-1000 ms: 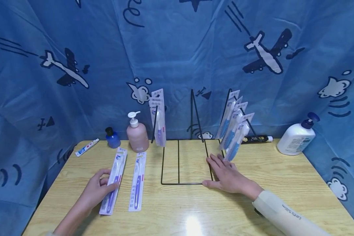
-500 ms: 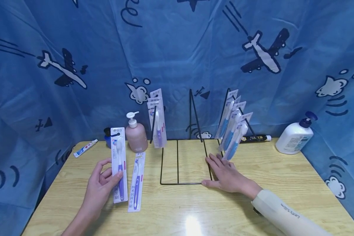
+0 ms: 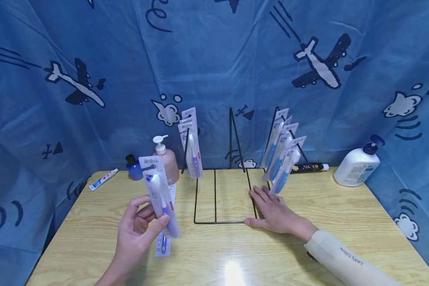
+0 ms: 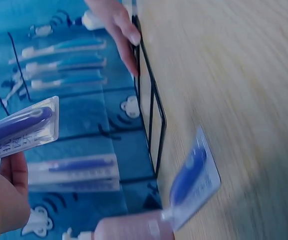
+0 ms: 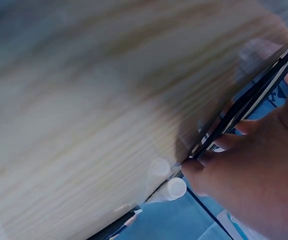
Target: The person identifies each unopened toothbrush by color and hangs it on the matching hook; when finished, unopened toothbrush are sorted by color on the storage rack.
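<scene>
My left hand (image 3: pixel 137 230) pinches a packaged purple toothbrush (image 3: pixel 161 198) between thumb and fingers, held up off the table and leaning to the left at its top. Beneath it, partly hidden, a second packaged purple toothbrush (image 4: pixel 193 180) lies on the table. My right hand (image 3: pixel 273 210) rests with spread fingers on the right side of the black wire rack's (image 3: pixel 215 198) base. Several packs of purple toothbrushes (image 3: pixel 191 147) hang on the rack's left hook, and several blue ones (image 3: pixel 282 155) on its right hooks. The middle hook (image 3: pixel 237 139) bears no pack.
Behind my left hand stand a pink pump bottle (image 3: pixel 169 163) and a small blue bottle (image 3: pixel 134 169), with a small toothpaste tube (image 3: pixel 103 179) to their left. A black tube (image 3: pixel 309 168) and a white pump bottle (image 3: pixel 357 167) are at the back right.
My left hand has lifted the packaged toothbrush from the table, turned it more upright and moved it right, over the other pack. My right hand has stayed on the rack.
</scene>
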The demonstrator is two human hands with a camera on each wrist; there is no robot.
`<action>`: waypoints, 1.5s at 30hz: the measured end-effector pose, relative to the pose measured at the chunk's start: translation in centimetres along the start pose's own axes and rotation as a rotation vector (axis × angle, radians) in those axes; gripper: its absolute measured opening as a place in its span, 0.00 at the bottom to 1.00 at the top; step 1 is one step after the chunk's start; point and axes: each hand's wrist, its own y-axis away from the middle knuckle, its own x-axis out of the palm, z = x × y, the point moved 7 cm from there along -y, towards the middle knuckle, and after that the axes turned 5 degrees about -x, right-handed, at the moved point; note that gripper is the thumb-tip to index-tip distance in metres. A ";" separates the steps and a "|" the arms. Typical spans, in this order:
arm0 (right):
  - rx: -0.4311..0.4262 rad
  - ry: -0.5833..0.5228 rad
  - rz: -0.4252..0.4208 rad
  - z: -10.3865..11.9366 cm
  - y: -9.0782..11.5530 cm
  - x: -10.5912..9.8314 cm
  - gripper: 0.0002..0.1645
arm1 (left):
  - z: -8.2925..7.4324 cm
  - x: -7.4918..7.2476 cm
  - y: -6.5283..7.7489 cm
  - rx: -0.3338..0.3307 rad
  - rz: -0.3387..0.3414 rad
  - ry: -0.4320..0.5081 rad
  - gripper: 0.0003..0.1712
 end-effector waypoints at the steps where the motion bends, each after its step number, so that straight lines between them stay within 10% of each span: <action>1: 0.000 0.001 -0.001 0.0 0.0 0.0 0.63 | 0.0 0.5 0.1 0.008 0.017 0.000 0.28; 15: -0.042 0.004 -0.007 1.6 0.3 -1.0 0.60 | 2.8 2.6 0.1 -0.068 0.070 -0.112 0.27; 24: -0.002 0.011 0.012 0.5 0.1 -0.1 0.63 | 3.4 2.5 -1.1 0.001 0.080 -0.078 0.28; 45: -0.002 -0.004 0.002 0.9 0.2 -0.5 0.63 | 7.9 2.6 -9.2 0.033 -0.080 -0.147 0.26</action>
